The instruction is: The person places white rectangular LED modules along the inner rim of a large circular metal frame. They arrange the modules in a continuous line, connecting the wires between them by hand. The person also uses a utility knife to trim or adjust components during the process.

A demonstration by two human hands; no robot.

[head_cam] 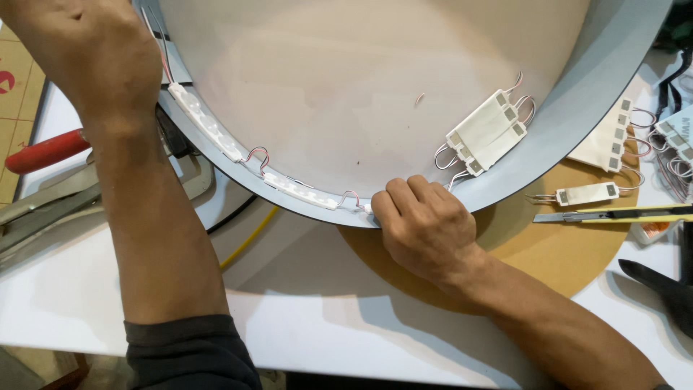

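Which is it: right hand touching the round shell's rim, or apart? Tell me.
Touching. The head view shows the right hand curled over the grey rim, fingers pressed against it.

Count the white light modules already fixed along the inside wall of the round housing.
2: one below the left hand, one left of the right hand, which may hide another.

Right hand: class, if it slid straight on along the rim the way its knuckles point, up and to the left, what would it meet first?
Probably the nearest white LED module on the round casing's wall; the right hand already presses its thin wire.
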